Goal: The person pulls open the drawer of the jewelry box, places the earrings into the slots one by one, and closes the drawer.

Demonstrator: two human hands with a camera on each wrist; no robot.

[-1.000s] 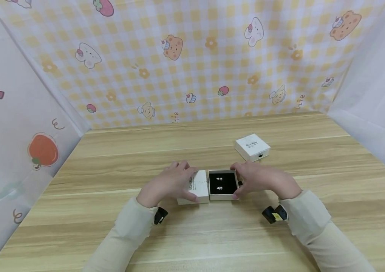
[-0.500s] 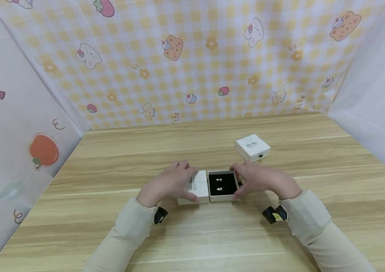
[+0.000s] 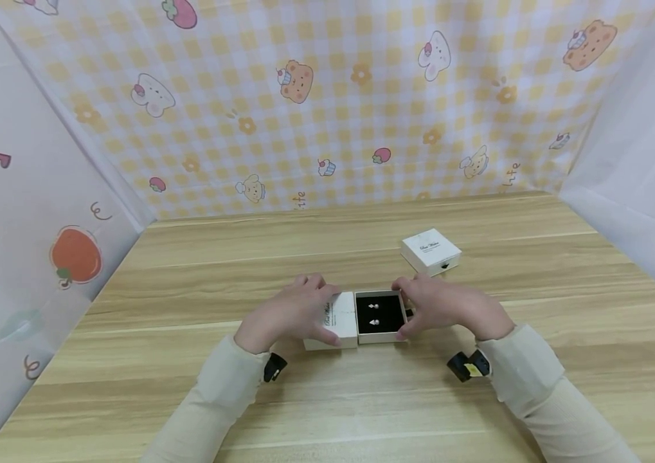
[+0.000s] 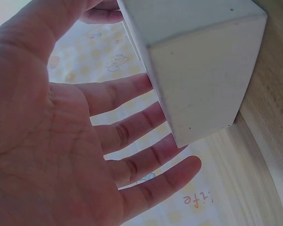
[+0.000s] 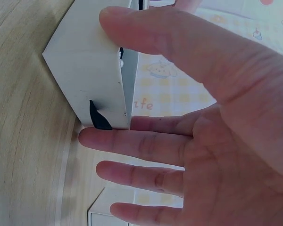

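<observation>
My left hand (image 3: 292, 315) grips a white cardboard box sleeve (image 3: 346, 316) with printed lettering on top, thumb at its near side and fingers at the far side. Right beside the sleeve lies its pulled-out drawer (image 3: 382, 338), lined with a black pad (image 3: 393, 314). Two small pearl earrings, an upper earring (image 3: 375, 307) and a lower earring (image 3: 374, 322), sit on the pad. My right hand (image 3: 445, 305) holds the drawer's right end between thumb and fingers. In the right wrist view a black pull tab (image 5: 99, 117) sticks out of the drawer's end wall.
A second white box (image 3: 431, 251), closed and with similar lettering, stands behind my right hand on the wooden table (image 3: 217, 251). A yellow checked cloth (image 3: 339, 96) hangs along the table's back edge, and white cloth (image 3: 15, 225) hangs at the left.
</observation>
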